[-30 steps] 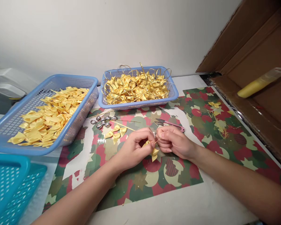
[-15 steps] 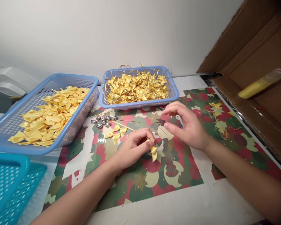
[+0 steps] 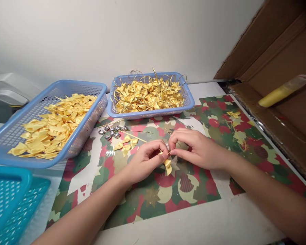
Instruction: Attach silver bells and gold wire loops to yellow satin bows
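Observation:
My left hand (image 3: 145, 160) pinches a small yellow satin bow (image 3: 167, 165) over the patterned paper mat (image 3: 168, 190). My right hand (image 3: 193, 148) meets it from the right, thumb and forefinger pinched at the bow's centre on what looks like a thin gold wire. Just behind my hands lie three loose yellow bows (image 3: 126, 143), a cluster of small silver bells (image 3: 113, 132) and thin gold wires (image 3: 137, 136).
A blue basket (image 3: 14, 136) of plain yellow bows stands at left. A second blue basket (image 3: 188, 98) of bows with gold wire loops sits behind. A teal basket (image 3: 7, 200) is at bottom left. A cardboard box (image 3: 277, 102) lies at right, with a loose bow (image 3: 233, 114) nearby.
My right hand reached back toward the scissors half a second ago, then returned and closed on the bow held by my left hand. The left hand stayed put.

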`<state>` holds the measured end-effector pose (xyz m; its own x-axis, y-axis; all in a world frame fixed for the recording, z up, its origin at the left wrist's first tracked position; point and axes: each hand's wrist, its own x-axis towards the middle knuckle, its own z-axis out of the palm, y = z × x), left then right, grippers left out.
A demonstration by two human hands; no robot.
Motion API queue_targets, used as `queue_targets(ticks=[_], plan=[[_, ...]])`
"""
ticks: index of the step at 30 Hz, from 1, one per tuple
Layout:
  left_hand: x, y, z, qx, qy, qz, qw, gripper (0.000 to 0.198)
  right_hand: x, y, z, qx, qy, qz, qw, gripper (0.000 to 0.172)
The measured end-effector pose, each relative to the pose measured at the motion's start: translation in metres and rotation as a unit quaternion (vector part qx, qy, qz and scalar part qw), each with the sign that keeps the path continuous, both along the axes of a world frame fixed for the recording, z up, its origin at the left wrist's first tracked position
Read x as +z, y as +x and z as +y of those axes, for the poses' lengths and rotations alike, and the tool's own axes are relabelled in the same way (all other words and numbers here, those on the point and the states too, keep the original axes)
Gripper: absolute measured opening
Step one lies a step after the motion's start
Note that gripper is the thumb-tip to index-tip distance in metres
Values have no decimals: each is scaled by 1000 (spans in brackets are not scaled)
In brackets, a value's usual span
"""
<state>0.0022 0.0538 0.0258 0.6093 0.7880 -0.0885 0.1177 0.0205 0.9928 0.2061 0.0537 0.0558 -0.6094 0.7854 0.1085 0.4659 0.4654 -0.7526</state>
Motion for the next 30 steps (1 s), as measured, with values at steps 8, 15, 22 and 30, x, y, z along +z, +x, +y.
queue_targets(ticks=[8,15,22,30], plan=[[-3,1,-2,-6,-15,-12,1000,17,3,-2,-4,-18,53,9,998,12],[-7,1,-2,-11,-12,-28,999,8,4,-2,-11,29,171,-66,983,24],[-11,1,-2,14,44,-12,999,22,6,-3,-15,16,245,-107,963,27],[-13,0,-1,9,77,-25,997,19,6,-3,-14,10,251,-107,962,26]])
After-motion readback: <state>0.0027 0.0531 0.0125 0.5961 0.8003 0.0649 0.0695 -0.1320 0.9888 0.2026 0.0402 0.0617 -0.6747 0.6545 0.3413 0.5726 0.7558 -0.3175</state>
